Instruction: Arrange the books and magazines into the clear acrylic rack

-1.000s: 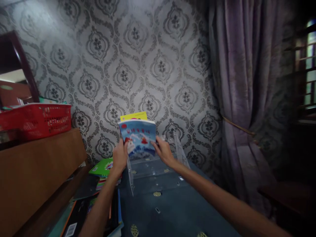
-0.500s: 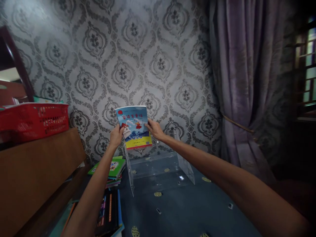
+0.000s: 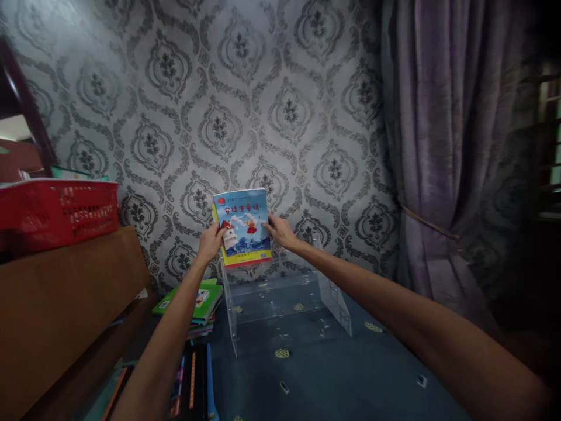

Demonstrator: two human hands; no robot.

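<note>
Both hands hold a thin blue book (image 3: 246, 225) with a yellow and red lower band and a cover picture of a red-clad figure over waves. My left hand (image 3: 211, 241) grips its left edge, thumb on the cover. At the right edge, my right hand (image 3: 280, 230) pinches it between thumb and fingers. The book stands nearly upright at the back top of a clear acrylic tiered rack (image 3: 276, 298); whether it rests on the rack I cannot tell. A yellow strip shows along the book's left side.
Left of the rack lies a stack of books topped by a green one (image 3: 175, 299). Nearer are dark-covered books (image 3: 199, 374). A red plastic basket (image 3: 87, 210) sits on a brown wooden box (image 3: 74, 286). A purple curtain (image 3: 438, 146) hangs at right. Patterned blue-grey cloth (image 3: 333, 380) covers the table.
The book and both hands have shifted slightly right in view, along with a small camera shift. A yellow strip now shows at the book's left edge. Both hands keep their hold.
</note>
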